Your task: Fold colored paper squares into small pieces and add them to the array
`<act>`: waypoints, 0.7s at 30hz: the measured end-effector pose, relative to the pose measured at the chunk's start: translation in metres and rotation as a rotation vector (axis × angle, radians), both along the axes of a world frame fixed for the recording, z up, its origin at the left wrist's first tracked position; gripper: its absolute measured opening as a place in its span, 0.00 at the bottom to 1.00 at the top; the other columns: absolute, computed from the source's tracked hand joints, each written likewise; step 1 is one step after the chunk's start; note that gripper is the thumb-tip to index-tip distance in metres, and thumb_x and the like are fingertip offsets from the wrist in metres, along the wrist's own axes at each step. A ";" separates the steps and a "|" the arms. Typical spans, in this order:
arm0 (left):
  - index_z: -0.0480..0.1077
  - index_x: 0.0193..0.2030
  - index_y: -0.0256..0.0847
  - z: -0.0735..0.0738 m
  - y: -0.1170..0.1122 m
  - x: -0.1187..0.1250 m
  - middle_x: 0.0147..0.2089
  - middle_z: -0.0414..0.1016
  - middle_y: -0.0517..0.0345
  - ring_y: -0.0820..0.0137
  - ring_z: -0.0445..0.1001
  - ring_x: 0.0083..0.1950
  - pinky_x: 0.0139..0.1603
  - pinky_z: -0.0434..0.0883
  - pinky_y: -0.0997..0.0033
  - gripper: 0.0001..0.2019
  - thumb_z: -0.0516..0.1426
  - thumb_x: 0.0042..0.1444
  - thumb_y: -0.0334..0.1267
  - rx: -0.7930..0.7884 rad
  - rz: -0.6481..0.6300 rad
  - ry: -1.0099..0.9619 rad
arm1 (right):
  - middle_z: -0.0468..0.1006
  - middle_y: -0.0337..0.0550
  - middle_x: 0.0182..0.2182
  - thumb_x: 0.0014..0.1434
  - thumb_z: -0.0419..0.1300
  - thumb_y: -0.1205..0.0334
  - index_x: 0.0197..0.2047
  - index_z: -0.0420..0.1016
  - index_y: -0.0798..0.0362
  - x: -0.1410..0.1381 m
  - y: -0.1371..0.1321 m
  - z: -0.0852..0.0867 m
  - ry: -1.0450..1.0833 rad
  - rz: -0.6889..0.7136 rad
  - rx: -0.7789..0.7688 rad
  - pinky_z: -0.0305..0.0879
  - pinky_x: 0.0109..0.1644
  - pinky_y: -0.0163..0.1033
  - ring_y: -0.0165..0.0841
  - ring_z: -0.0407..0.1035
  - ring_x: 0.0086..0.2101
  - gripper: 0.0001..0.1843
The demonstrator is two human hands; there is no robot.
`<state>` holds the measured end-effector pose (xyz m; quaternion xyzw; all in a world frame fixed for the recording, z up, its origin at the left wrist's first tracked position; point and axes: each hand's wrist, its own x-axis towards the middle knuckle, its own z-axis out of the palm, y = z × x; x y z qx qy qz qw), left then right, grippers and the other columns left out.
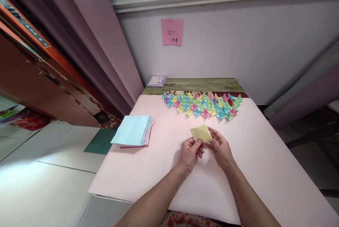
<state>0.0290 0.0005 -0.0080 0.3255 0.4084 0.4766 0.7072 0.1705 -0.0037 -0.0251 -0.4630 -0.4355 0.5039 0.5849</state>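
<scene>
A small folded piece of yellow origami paper [201, 132] is held up over the table between both hands. My left hand [189, 153] pinches its lower left edge, thumb on top. On the other side, my right hand [220, 147] grips the right corner, with some fingers behind the paper. Beyond the hands, several folded paper pieces [203, 104] in blue, green, yellow, pink and purple stand in close rows. To the left lies a stack of square paper [132, 130] with a light blue sheet on top.
Pale pink covering lies over the table [159, 170]. At its far left corner sits a small printed pack [157, 81]. A pink note [172, 32] with handwriting is stuck to the wall. A purple curtain [106, 43] hangs at the left.
</scene>
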 end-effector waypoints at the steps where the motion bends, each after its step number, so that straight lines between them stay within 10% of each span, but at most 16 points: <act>1: 0.73 0.30 0.33 0.000 -0.001 0.000 0.23 0.72 0.57 0.77 0.65 0.20 0.21 0.63 0.77 0.19 0.65 0.48 0.52 0.031 -0.015 0.039 | 0.78 0.52 0.47 0.55 0.65 0.45 0.58 0.69 0.52 0.000 0.000 0.000 0.008 0.041 -0.023 0.75 0.43 0.44 0.42 0.75 0.42 0.31; 8: 0.76 0.35 0.35 0.001 0.004 -0.010 0.31 0.76 0.56 0.71 0.73 0.31 0.34 0.71 0.73 0.16 0.68 0.47 0.47 0.117 -0.040 0.112 | 0.77 0.41 0.27 0.55 0.67 0.48 0.32 0.75 0.54 -0.002 -0.004 0.003 -0.042 -0.050 -0.083 0.67 0.32 0.35 0.32 0.69 0.28 0.16; 14: 0.70 0.26 0.35 -0.001 0.016 -0.012 0.24 0.72 0.60 0.73 0.70 0.25 0.29 0.70 0.74 0.19 0.71 0.40 0.47 -0.051 0.037 -0.016 | 0.76 0.39 0.24 0.54 0.67 0.46 0.32 0.77 0.54 -0.004 -0.004 0.011 -0.111 0.042 -0.123 0.62 0.26 0.33 0.29 0.66 0.24 0.18; 21: 0.75 0.37 0.35 0.002 0.011 -0.013 0.34 0.79 0.53 0.68 0.77 0.30 0.28 0.73 0.72 0.21 0.71 0.40 0.47 -0.003 -0.003 -0.014 | 0.77 0.40 0.27 0.52 0.68 0.46 0.40 0.76 0.53 -0.006 -0.002 0.007 -0.116 -0.040 -0.070 0.67 0.26 0.34 0.29 0.68 0.24 0.20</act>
